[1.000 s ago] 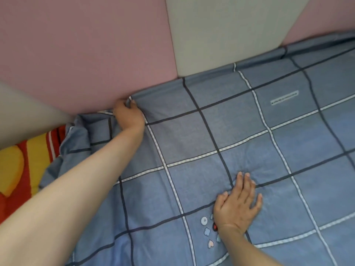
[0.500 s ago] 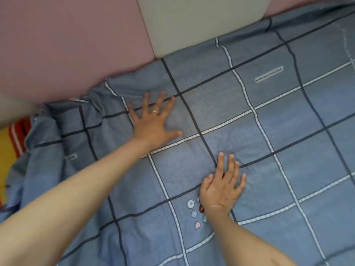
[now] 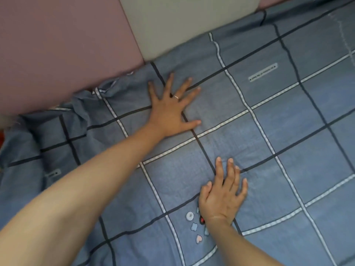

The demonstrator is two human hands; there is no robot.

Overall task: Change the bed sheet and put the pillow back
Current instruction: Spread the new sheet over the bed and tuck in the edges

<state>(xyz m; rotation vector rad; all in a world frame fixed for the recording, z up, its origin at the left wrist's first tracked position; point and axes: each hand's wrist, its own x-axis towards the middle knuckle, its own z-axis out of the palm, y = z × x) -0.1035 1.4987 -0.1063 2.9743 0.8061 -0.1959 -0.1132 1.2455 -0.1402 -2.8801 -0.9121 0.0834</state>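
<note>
The bed sheet [image 3: 269, 131], blue with a grid of dark and white lines, lies spread over the bed and fills most of the view, running out of frame on the right, the near side and the left (so its long axis cannot be judged). Its far edge meets the wall along a line rising from the left toward the far right, and one set of grid lines runs parallel to that edge while the other crosses it toward the near right. Most of the cloth lies flat, but at the far left it is bunched into folds [image 3: 90, 106] against the wall. A grey label patch [image 3: 263, 72] sits on the far right part, and small embroidered shapes [image 3: 194, 225] sit near the middle. The left hand [image 3: 169, 110] rests palm down on the sheet close to the wall, its fingers [image 3: 190, 93] straight, spread and grasping nothing, with a ring [image 3: 176, 96] on one. The right hand [image 3: 222, 196] lies flat nearer the camera, just right of the shapes, its fingers [image 3: 219, 169] likewise released and pointing far. Behind the sheet stand a pink wall panel [image 3: 57, 45] on the left and a grey panel [image 3: 182, 22] beside it.
</note>
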